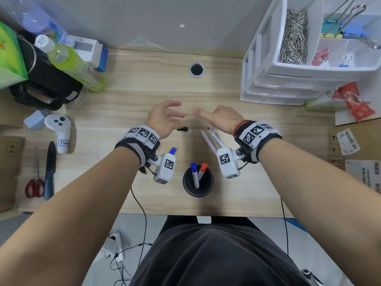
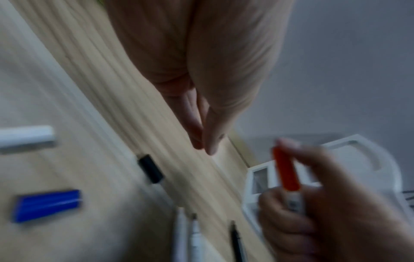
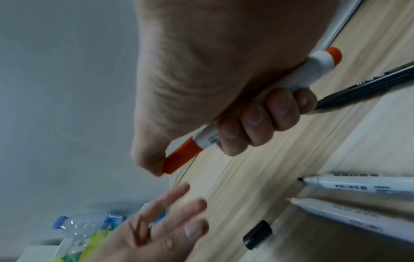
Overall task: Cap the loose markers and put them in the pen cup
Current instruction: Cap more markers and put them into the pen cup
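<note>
My right hand (image 3: 246, 127) grips a white marker with its orange cap (image 3: 181, 159) on; in the head view the right hand (image 1: 208, 115) hides that marker. My left hand (image 1: 177, 111) hovers beside it, fingers straight, holding nothing. The black pen cup (image 1: 186, 182) stands near the desk's front edge with a blue-capped marker (image 1: 193, 171) and a red-capped marker (image 1: 203, 169) inside. Two uncapped white markers (image 1: 211, 139) lie under my right wrist, with a black pen (image 3: 369, 86) beside them. A black cap (image 1: 182, 129) and a blue cap (image 1: 172, 150) lie loose on the desk.
A white drawer organiser (image 1: 288, 79) with clips stands at the back right. Bottles (image 1: 76, 65) and a black bag (image 1: 45, 83) crowd the back left. A white controller (image 1: 58, 131), scissors (image 1: 35, 186) and a knife (image 1: 50, 168) lie at the left. A cable hole (image 1: 196, 69) sits mid-desk.
</note>
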`<state>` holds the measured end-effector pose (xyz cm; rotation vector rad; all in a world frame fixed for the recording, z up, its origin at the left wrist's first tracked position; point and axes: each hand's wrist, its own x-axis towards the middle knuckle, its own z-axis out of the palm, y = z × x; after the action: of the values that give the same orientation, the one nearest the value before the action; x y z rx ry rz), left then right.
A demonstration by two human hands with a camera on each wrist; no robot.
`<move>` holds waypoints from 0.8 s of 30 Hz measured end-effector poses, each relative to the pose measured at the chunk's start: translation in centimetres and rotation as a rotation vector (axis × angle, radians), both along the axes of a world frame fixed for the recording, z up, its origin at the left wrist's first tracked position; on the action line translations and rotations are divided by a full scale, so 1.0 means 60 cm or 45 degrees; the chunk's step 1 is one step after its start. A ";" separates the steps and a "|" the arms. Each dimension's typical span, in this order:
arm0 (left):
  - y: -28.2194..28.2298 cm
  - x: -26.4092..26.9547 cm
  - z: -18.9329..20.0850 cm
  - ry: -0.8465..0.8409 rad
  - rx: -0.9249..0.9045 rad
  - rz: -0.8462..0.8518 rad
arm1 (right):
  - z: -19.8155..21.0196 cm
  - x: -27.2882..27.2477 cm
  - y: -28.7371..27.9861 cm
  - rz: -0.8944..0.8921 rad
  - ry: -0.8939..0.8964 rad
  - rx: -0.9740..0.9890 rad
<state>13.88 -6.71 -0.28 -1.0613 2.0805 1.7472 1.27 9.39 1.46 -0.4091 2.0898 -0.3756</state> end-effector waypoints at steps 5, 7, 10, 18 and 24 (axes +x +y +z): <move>-0.020 0.071 -0.052 -0.324 -0.312 0.092 | -0.010 -0.001 0.002 -0.355 -0.342 -0.205; -0.017 0.086 -0.065 -0.383 -0.304 0.064 | -0.016 -0.002 0.002 -0.445 -0.461 -0.236; -0.005 0.093 -0.079 -0.414 -0.322 -0.020 | -0.027 -0.003 0.004 -0.499 -0.421 -0.193; 0.025 0.086 -0.105 -0.556 -0.370 -0.321 | -0.059 -0.003 0.025 -0.492 -0.204 -0.039; 0.034 0.080 -0.117 -0.553 -0.461 -0.364 | -0.094 -0.007 0.072 -0.503 0.026 0.042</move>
<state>18.68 -4.66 -7.32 -1.0497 2.1651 0.9298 0.84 13.68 -4.20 0.0247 2.1910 -0.5672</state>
